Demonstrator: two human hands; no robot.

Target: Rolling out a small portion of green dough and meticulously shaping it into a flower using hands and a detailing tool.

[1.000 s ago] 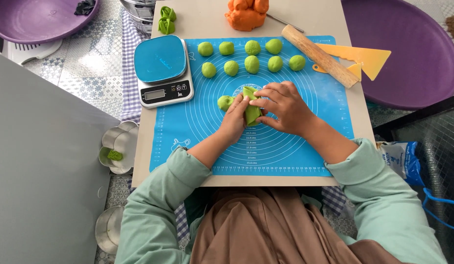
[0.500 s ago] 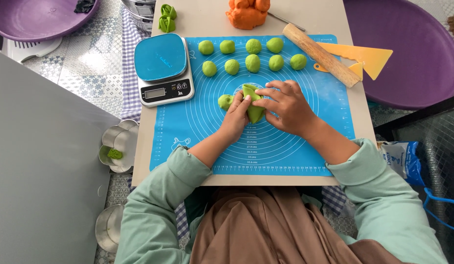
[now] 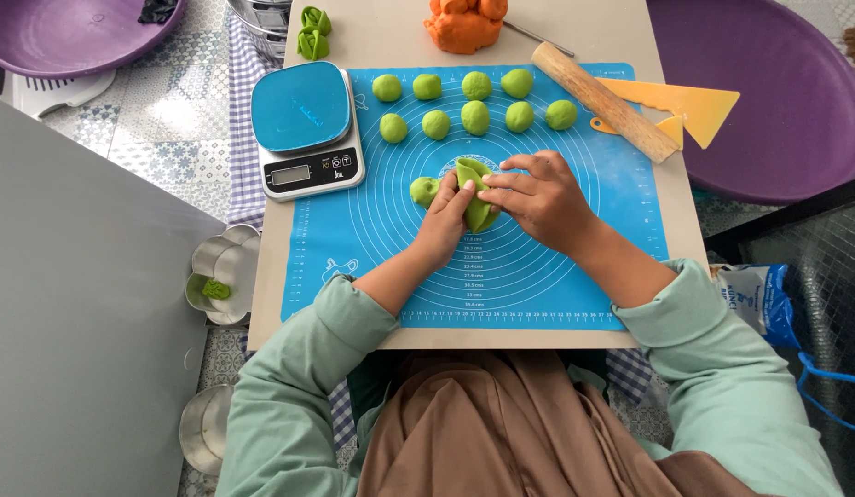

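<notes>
Both hands meet over the middle of a blue silicone mat [image 3: 556, 267]. My left hand [image 3: 443, 224] and my right hand [image 3: 536, 195] pinch a flattened, folded piece of green dough [image 3: 474, 191] between their fingers. One small green dough ball [image 3: 424, 190] lies just left of my left hand. Several more green dough balls [image 3: 475, 117] sit in two rows at the mat's far side.
A blue-topped kitchen scale [image 3: 304, 129] stands at the mat's left. A wooden rolling pin [image 3: 604, 101] and yellow scraper [image 3: 687, 103] lie far right. Orange dough [image 3: 464, 22] sits at the table's far edge. Purple tubs [image 3: 777, 101] flank the table; metal moulds [image 3: 220, 271] lie on the floor.
My fingers have worked the green dough piece, folding its edges in; the hands stay in the same place over the mat.
</notes>
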